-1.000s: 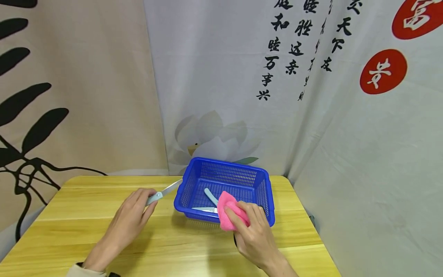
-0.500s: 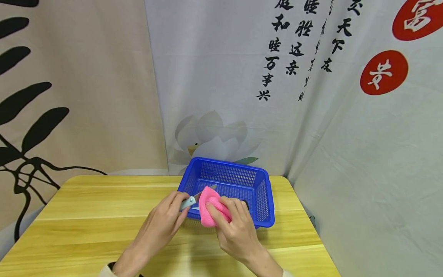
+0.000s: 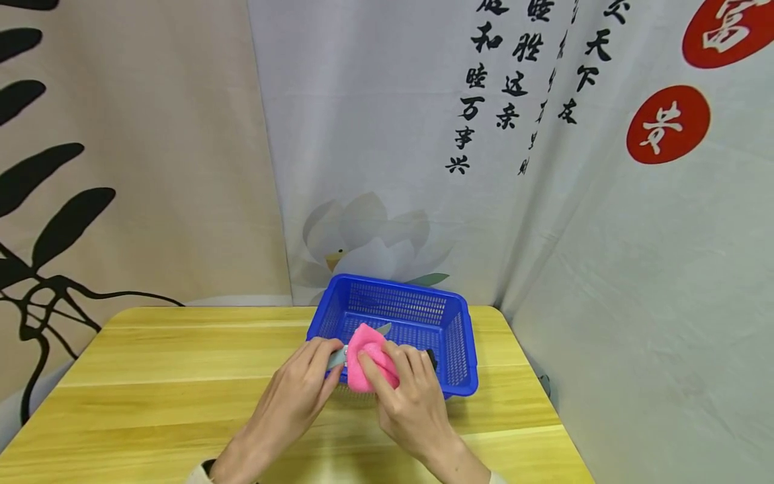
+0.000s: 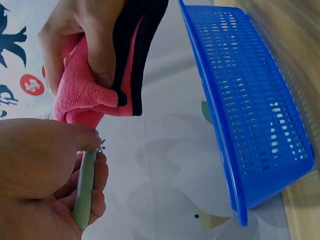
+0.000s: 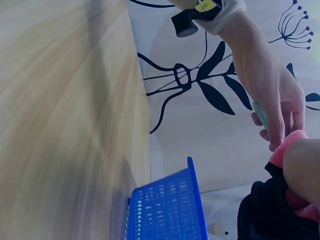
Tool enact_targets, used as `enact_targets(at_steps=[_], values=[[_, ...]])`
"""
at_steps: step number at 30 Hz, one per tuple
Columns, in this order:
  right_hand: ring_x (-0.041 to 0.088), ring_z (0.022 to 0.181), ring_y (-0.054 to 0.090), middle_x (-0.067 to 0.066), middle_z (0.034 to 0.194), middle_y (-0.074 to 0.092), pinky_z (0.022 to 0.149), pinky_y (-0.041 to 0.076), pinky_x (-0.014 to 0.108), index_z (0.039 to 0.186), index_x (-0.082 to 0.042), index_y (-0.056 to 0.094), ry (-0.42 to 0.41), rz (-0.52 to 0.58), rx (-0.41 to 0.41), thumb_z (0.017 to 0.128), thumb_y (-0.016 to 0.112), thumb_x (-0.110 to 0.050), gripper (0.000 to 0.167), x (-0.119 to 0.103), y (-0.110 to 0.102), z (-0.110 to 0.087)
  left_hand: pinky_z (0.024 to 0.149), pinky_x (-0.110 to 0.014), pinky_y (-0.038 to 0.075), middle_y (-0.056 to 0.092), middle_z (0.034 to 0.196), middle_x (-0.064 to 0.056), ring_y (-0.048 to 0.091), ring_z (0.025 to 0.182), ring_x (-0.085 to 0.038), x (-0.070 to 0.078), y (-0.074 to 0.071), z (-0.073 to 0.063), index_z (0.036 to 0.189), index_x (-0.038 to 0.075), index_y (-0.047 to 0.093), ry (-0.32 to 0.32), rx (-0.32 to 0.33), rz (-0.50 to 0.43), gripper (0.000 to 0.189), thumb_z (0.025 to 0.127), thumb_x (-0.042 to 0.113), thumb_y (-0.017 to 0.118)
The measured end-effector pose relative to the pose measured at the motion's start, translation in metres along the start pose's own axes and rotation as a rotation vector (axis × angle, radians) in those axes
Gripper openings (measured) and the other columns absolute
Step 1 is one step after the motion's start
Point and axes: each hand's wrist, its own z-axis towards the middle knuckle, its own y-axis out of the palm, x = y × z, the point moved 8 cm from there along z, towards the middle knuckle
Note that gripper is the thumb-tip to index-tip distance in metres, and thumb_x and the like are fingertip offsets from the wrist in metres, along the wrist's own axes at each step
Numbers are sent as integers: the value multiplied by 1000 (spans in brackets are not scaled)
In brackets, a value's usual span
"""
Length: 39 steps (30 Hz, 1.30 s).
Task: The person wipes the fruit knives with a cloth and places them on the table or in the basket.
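Note:
In the head view my left hand [image 3: 290,390] grips a knife [image 3: 336,357] by its pale blue-green handle, over the front of a blue plastic basket [image 3: 474,343]. My right hand [image 3: 417,407] pinches a bunched pink cloth [image 3: 363,370] folded around the blade, whose tip pokes out beyond the cloth. The left wrist view shows the handle [image 4: 85,190] lying along the curled fingers, thumb close to the cloth [image 4: 82,95]. Black trim runs along that cloth's edge. Most of the blade is hidden inside the folds.
The slatted basket stands toward the back of a yellow wood-grain table [image 3: 181,376]. The hands and cloth cover its front left part. A printed curtain [image 3: 387,134] hangs right behind the table, and another stretch [image 3: 653,302] closes off the right side.
My left hand has brought the knife rightward to the cloth, and my right hand has shifted left. The cloth now wraps the blade close to the handle. Knives seen in the basket earlier are now covered.

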Motion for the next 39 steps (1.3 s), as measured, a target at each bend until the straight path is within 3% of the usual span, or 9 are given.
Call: enact_targets(at_steps=[5, 14, 19, 26, 31, 36, 39], values=[[32, 100, 61, 19, 125, 71, 77, 48, 40, 137, -15, 78, 32, -9, -8, 93, 51, -2, 53, 11, -2, -2, 80, -31, 68, 73, 105, -5, 68, 92, -13, 1, -1, -1, 121, 0, 72, -6, -1, -8, 31, 93, 0, 87], [35, 102, 62, 21, 126, 71, 79, 51, 43, 137, -14, 77, 93, -27, -48, 102, 49, -7, 46, 37, -2, -6, 79, -30, 67, 73, 106, -5, 68, 92, -12, 2, -1, -2, 121, 0, 72, 4, -10, 10, 32, 93, 1, 87], [36, 102, 62, 23, 126, 71, 80, 51, 45, 135, -12, 77, 133, -40, -56, 95, 53, -4, 47, 54, -2, -10, 79, -28, 67, 73, 104, -4, 67, 91, -10, 3, -1, -3, 120, 1, 73, 20, -8, 5, 30, 93, 1, 86], [39, 106, 62, 25, 128, 69, 83, 52, 48, 139, -10, 75, 216, -55, -110, 91, 64, -3, 50, 77, -6, -18, 81, -26, 67, 74, 107, -2, 66, 94, -6, 0, -3, -4, 123, 4, 73, -48, -55, -25, 31, 95, 1, 88], [39, 104, 62, 26, 125, 69, 81, 52, 48, 137, -8, 75, 184, -34, -50, 94, 60, -4, 46, 68, -13, -14, 82, -26, 67, 74, 107, -2, 66, 93, -6, -3, -4, -4, 123, 4, 74, -69, -63, -8, 31, 96, 1, 88], [37, 101, 64, 23, 122, 71, 78, 52, 45, 133, -8, 78, 70, 4, 37, 97, 52, -4, 44, 38, -16, -5, 83, -29, 69, 75, 107, -4, 69, 94, -10, -2, -4, -3, 122, 3, 74, -59, -46, 12, 30, 95, 2, 88], [35, 100, 64, 22, 122, 72, 77, 51, 42, 134, -9, 78, 10, 15, 43, 99, 51, -4, 44, 19, -15, -1, 84, -31, 69, 76, 107, -5, 72, 95, -13, 0, -3, -2, 121, 2, 74, -36, -31, 17, 30, 95, 2, 88]])
